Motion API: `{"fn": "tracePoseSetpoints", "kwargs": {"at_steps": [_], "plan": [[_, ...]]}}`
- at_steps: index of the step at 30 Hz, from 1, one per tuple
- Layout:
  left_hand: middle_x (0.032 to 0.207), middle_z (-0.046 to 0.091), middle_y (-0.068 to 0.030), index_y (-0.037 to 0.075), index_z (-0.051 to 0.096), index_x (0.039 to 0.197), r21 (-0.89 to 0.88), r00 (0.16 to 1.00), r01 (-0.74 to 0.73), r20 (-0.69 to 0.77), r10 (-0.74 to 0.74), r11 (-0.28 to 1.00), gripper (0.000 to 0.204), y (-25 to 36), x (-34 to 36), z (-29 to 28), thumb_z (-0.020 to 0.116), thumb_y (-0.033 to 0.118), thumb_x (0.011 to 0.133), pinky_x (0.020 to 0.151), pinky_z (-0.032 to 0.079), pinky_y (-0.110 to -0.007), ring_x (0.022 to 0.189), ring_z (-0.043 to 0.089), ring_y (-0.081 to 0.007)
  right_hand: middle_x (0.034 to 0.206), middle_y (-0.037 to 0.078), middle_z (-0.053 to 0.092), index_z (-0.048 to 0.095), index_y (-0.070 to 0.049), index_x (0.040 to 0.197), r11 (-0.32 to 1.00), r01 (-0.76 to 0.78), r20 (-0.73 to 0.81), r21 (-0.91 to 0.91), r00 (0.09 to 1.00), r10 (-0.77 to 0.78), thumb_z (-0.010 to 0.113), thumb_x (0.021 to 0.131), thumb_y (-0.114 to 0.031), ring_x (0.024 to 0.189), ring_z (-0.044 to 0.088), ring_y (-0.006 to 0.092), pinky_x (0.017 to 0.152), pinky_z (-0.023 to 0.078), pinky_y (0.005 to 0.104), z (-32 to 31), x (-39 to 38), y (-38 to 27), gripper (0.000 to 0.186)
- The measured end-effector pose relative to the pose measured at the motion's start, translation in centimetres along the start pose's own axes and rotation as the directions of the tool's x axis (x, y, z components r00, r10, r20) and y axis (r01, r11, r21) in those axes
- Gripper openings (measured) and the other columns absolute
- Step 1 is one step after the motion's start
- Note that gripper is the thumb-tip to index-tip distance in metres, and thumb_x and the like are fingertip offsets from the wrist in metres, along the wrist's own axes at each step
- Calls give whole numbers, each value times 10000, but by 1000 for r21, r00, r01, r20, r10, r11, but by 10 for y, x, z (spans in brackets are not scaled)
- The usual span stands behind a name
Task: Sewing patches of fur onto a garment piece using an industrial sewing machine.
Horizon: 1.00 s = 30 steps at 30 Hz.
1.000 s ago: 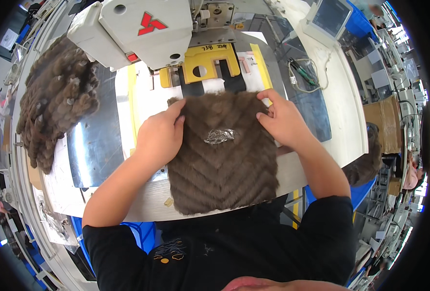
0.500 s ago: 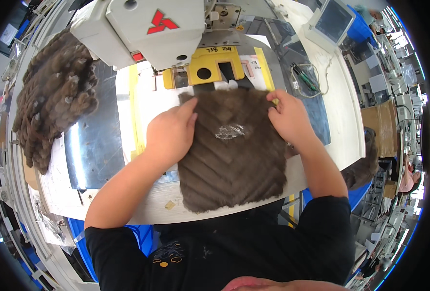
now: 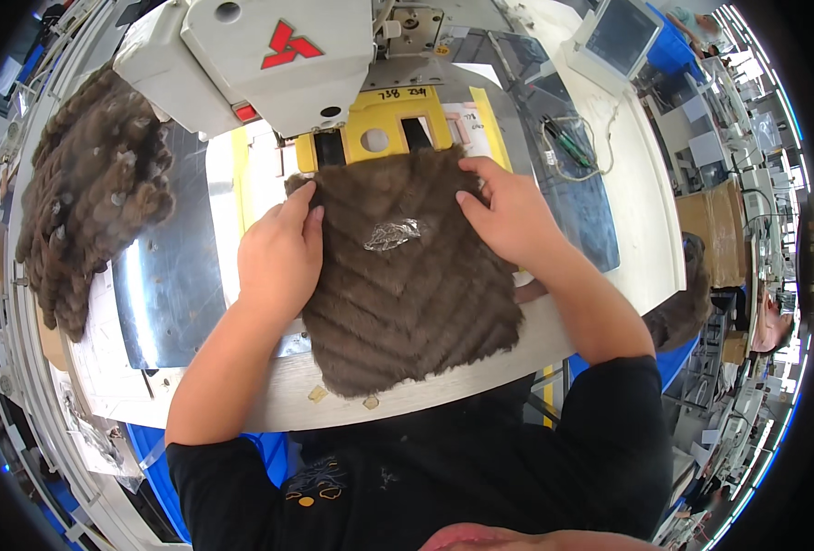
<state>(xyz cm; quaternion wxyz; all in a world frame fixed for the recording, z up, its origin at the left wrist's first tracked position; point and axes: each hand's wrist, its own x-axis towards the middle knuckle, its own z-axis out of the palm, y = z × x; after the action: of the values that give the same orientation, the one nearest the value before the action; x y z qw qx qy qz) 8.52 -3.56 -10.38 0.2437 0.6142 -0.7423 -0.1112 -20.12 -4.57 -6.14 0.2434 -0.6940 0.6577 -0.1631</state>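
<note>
A brown fur panel (image 3: 416,312) with a chevron pattern lies in front of me, its lower edge near the table's front edge. A crinkled clear plastic piece (image 3: 393,235) sits on its upper middle. My left hand (image 3: 283,253) grips the panel's upper left edge between thumb and forefinger. At the upper right corner my right hand (image 3: 510,211) pinches the edge, fingers curled. The panel's top edge meets a yellow plate (image 3: 393,115) with a round hole and dark slots, below the white head of a sewing machine (image 3: 278,55). What lies under the panel is hidden.
A heap of brown fur pieces (image 3: 95,193) lies at the left. A green-handled tool (image 3: 567,145) and a looped cable rest on the right, below a small screen (image 3: 620,39). More brown fur (image 3: 687,308) and a cardboard box (image 3: 712,239) stand beyond the table's right edge.
Both hands have shifted the fur panel to the left and slightly away from me. Its top edge now reaches the yellow plate, and the panel is turned a little.
</note>
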Motion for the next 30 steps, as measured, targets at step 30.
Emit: {"fn": "tracePoseSetpoints", "kwargs": {"at_steps": [30], "plan": [[755, 645, -212, -145, 563, 1327, 207, 969, -248, 60, 240, 947, 477, -9, 4, -3, 600, -40, 863, 641, 539, -473, 702, 657, -376, 837, 254, 703, 583, 51, 1297, 978, 206, -156, -37, 965, -209, 577, 959, -97, 780, 676, 460, 728, 537, 546, 15, -9, 23, 369]]}}
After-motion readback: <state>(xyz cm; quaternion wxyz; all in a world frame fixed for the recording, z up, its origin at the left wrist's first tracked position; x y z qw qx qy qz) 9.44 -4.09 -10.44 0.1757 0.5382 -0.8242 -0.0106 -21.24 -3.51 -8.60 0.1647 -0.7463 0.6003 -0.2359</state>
